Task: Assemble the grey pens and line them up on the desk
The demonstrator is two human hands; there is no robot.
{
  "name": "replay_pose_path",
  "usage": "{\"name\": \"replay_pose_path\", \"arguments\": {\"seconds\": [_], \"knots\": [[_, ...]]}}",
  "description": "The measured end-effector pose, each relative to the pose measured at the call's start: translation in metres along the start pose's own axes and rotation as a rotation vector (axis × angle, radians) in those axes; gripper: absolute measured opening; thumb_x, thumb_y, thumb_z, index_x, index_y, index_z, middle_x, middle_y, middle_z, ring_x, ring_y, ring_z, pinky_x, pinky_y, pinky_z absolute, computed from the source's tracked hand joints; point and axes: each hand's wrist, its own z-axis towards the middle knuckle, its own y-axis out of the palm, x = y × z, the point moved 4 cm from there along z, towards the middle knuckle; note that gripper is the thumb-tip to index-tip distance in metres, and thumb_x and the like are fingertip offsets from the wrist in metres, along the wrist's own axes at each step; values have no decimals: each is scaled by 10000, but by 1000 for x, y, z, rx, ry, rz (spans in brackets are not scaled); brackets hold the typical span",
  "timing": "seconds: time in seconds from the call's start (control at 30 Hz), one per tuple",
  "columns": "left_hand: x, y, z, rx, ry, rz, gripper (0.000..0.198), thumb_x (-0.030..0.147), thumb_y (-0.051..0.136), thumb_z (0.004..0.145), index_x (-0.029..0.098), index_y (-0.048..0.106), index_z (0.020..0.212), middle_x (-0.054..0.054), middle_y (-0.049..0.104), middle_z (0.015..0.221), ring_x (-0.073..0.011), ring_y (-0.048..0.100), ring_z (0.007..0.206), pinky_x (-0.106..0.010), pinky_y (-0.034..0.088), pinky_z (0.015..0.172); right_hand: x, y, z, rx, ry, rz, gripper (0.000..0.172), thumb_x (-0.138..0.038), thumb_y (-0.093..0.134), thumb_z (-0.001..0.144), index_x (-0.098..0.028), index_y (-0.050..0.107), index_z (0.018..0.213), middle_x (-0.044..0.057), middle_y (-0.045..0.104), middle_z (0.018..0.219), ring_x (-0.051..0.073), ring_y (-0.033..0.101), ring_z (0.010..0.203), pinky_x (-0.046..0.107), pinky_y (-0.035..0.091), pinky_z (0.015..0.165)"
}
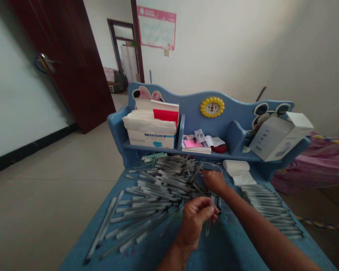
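Note:
A big heap of grey pens [155, 188] covers the middle and left of a blue desk [228, 244]. My left hand [196, 218] is near the desk's centre, fingers curled round a thin clear pen tube [209, 222] that points down. My right hand [214, 181] reaches further back, fingers closed at the right edge of the heap, pinching a pen there. A neat row of grey pens [271, 207] lies along the desk's right side.
The desk's blue shelf [186, 150] holds a white box [152, 130] with paper and a red card, pink notes [193, 143], and a tilted white carton [279, 135]. A white cloth roll [238, 169] lies below. A dark door [73, 64] stands open at left.

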Motion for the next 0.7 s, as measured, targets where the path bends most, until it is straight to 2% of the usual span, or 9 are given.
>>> {"name": "replay_pose_path", "arguments": {"seconds": [0.17,0.47,0.7], "knots": [[-1,-2,1,-6,-38,-65,146,237,637,671,108,658,736,-60,638,704,-123,541,580,-236,435,542,-6,8,10,-53,-10,-144,272,-162,413,835,-126,637,984,172,673,930,265,633,885,334,445,750],[-4,-3,2,32,-90,-95,159,242,661,652,110,641,738,-54,633,686,-93,511,526,-191,359,464,-1,6,2,-113,2,-208,268,-155,429,796,-126,643,955,164,675,945,254,637,891,309,456,730],[-5,-6,5,35,-92,-95,449,282,665,675,113,590,1084,-37,633,655,-77,481,468,-185,315,434,9,9,-9,-100,25,-75,225,-169,482,760,-115,667,877,168,686,897,253,637,867,305,445,721]]}}
